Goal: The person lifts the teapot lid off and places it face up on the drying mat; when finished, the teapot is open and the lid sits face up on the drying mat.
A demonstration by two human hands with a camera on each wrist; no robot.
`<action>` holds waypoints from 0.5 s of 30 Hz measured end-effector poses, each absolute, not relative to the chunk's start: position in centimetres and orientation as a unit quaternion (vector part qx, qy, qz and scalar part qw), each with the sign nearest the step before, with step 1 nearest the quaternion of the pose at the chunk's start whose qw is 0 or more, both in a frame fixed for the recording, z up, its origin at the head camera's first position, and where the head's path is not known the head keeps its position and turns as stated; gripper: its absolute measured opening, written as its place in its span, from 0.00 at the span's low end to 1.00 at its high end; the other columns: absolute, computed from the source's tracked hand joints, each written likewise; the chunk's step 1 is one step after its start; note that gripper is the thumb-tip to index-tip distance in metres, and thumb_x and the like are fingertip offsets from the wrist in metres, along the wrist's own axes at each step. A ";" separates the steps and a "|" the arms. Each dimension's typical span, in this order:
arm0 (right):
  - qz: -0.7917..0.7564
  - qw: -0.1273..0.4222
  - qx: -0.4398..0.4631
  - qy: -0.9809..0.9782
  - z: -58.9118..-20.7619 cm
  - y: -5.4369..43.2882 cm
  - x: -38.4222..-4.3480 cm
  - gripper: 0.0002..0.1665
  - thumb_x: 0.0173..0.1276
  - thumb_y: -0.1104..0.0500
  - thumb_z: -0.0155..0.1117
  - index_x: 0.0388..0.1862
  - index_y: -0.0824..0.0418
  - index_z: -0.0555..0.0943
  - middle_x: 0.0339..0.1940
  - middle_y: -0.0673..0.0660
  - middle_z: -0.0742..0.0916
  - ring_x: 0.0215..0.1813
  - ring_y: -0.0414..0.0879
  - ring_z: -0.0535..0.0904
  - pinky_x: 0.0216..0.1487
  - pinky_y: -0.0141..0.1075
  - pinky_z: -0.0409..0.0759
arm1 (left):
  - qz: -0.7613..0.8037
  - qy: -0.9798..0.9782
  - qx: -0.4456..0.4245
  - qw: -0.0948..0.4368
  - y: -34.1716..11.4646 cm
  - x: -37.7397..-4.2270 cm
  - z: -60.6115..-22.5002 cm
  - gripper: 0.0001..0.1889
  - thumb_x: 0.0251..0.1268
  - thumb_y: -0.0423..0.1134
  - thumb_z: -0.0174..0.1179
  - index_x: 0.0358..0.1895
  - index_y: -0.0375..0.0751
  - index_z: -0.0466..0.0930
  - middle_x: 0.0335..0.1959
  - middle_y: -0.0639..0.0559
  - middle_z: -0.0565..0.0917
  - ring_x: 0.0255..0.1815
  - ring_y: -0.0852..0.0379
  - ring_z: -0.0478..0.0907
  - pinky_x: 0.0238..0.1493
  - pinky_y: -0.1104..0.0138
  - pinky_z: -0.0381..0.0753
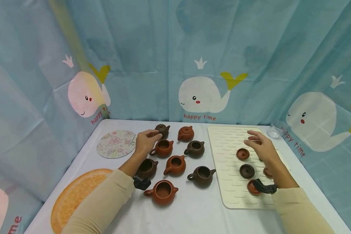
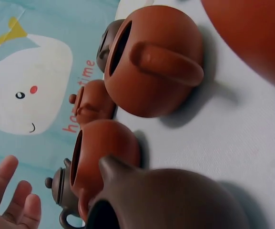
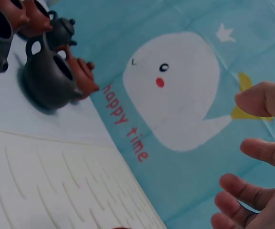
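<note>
My left hand (image 1: 146, 141) hovers with relaxed, spread fingers beside a dark brown lidded teapot (image 1: 162, 130), nothing in its grip. A reddish lidded teapot (image 1: 186, 134) stands at the back. Nearer are several lidless teapots, including a red one (image 1: 165, 149), a dark one (image 1: 203, 177) and a front red one (image 1: 163, 193). Over the cream mat (image 1: 225, 169) my right hand (image 1: 263, 149) is held up, fingers apart and holding nothing. Around and below it lie several lids, among them a red lid (image 1: 243, 154) and a dark lid (image 1: 247, 171); the hand and wrist partly hide others.
A round patterned mat (image 1: 116, 144) lies at the back left, and an orange round mat (image 1: 76, 191) is partly under the left sleeve. A clear glass bowl (image 1: 276, 130) stands at the back right corner. A blue whale-print curtain (image 1: 152, 65) surrounds the white table.
</note>
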State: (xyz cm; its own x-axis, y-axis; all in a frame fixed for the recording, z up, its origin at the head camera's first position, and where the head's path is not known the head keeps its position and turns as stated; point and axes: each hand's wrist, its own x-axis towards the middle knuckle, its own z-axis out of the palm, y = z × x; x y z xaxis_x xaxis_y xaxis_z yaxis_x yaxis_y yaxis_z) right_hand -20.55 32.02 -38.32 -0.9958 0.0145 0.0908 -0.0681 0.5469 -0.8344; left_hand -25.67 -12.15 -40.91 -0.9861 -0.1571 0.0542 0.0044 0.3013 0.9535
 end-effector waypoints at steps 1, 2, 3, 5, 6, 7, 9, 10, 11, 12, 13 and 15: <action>0.478 0.046 0.017 -0.877 -38.1 31.7 -20.5 0.41 0.70 0.41 0.59 0.75 0.55 0.60 0.65 0.69 0.70 0.65 0.66 0.64 0.58 0.64 0.61 | -0.594 -0.800 0.041 0.076 -12.0 -25.7 -40.9 0.17 0.62 0.43 0.66 0.52 0.39 0.83 0.46 0.45 0.83 0.52 0.49 0.75 0.53 0.56 0.73; 0.480 0.048 0.018 -0.876 -37.9 31.4 -20.6 0.41 0.70 0.40 0.59 0.75 0.54 0.61 0.65 0.69 0.70 0.65 0.65 0.64 0.59 0.64 0.61 | -0.599 -0.796 0.035 0.083 -11.9 -25.7 -40.9 0.18 0.62 0.43 0.67 0.52 0.38 0.83 0.46 0.45 0.84 0.51 0.50 0.76 0.53 0.56 0.74; 0.482 0.049 0.020 -0.875 -37.8 31.0 -20.6 0.40 0.70 0.41 0.59 0.75 0.55 0.61 0.65 0.69 0.70 0.65 0.65 0.64 0.59 0.64 0.61 | -0.605 -0.791 0.031 0.088 -11.8 -25.7 -41.0 0.17 0.61 0.43 0.67 0.51 0.39 0.83 0.45 0.46 0.84 0.51 0.50 0.76 0.52 0.57 0.74; 0.489 0.053 0.027 -0.870 -37.6 30.5 -20.8 0.39 0.70 0.42 0.59 0.75 0.56 0.62 0.64 0.69 0.71 0.64 0.65 0.65 0.59 0.63 0.61 | -0.611 -0.785 0.027 0.097 -11.4 -26.0 -41.1 0.17 0.61 0.43 0.67 0.50 0.40 0.84 0.44 0.47 0.84 0.50 0.51 0.77 0.51 0.58 0.75; 0.493 0.055 0.032 -0.868 -37.5 30.2 -20.9 0.39 0.70 0.43 0.60 0.74 0.56 0.62 0.63 0.69 0.71 0.63 0.64 0.66 0.59 0.63 0.61 | -0.616 -0.781 0.026 0.100 -11.2 -26.2 -41.1 0.17 0.60 0.43 0.67 0.50 0.40 0.84 0.44 0.47 0.84 0.49 0.52 0.77 0.51 0.59 0.75; 0.497 0.055 0.038 -0.865 -37.4 30.0 -21.0 0.38 0.70 0.44 0.60 0.74 0.57 0.62 0.63 0.69 0.71 0.63 0.64 0.66 0.59 0.63 0.62 | -0.620 -0.778 0.025 0.100 -10.9 -26.4 -41.1 0.17 0.61 0.43 0.67 0.50 0.40 0.84 0.44 0.47 0.84 0.49 0.52 0.77 0.50 0.59 0.75; 0.503 0.056 0.052 -0.861 -37.2 29.4 -21.3 0.38 0.71 0.45 0.60 0.74 0.58 0.62 0.62 0.69 0.72 0.62 0.64 0.66 0.58 0.62 0.63 | -0.627 -0.772 0.027 0.099 -10.4 -26.7 -41.1 0.16 0.60 0.43 0.68 0.50 0.41 0.85 0.43 0.48 0.84 0.48 0.53 0.77 0.50 0.59 0.76; 0.507 0.055 0.058 -0.858 -37.1 29.2 -21.5 0.38 0.71 0.46 0.60 0.74 0.58 0.63 0.62 0.68 0.72 0.62 0.63 0.67 0.58 0.61 0.63 | -0.629 -0.771 0.028 0.098 -10.1 -26.9 -41.2 0.16 0.61 0.42 0.67 0.50 0.40 0.84 0.43 0.48 0.84 0.48 0.52 0.77 0.50 0.59 0.76; 0.508 0.056 0.063 -0.857 -37.0 28.9 -21.7 0.37 0.71 0.46 0.60 0.73 0.57 0.63 0.61 0.68 0.73 0.61 0.62 0.67 0.58 0.60 0.63 | -0.631 -0.770 0.029 0.096 -9.8 -27.0 -41.2 0.16 0.61 0.42 0.67 0.50 0.40 0.84 0.43 0.48 0.84 0.48 0.52 0.77 0.49 0.59 0.76; 0.510 0.055 0.066 -0.856 -36.9 28.6 -21.9 0.37 0.71 0.46 0.60 0.73 0.57 0.64 0.61 0.67 0.73 0.61 0.61 0.67 0.57 0.60 0.64 | -0.632 -0.769 0.030 0.092 -9.6 -27.2 -41.2 0.16 0.61 0.41 0.67 0.51 0.40 0.84 0.43 0.48 0.84 0.47 0.52 0.78 0.49 0.59 0.77; 0.510 0.055 0.070 -0.856 -36.8 28.3 -22.2 0.37 0.70 0.45 0.61 0.73 0.56 0.64 0.60 0.66 0.74 0.60 0.60 0.68 0.57 0.59 0.64 | -0.632 -0.769 0.029 0.088 -9.3 -27.3 -41.3 0.16 0.61 0.41 0.67 0.51 0.39 0.84 0.43 0.48 0.84 0.47 0.52 0.78 0.48 0.59 0.77; 0.515 0.055 0.075 -0.852 -36.7 27.6 -22.7 0.36 0.70 0.46 0.61 0.73 0.56 0.65 0.59 0.64 0.75 0.60 0.58 0.69 0.57 0.57 0.65 | -0.627 -0.774 0.026 0.082 -8.9 -27.7 -41.4 0.16 0.61 0.41 0.67 0.51 0.40 0.84 0.43 0.48 0.84 0.46 0.51 0.79 0.48 0.59 0.77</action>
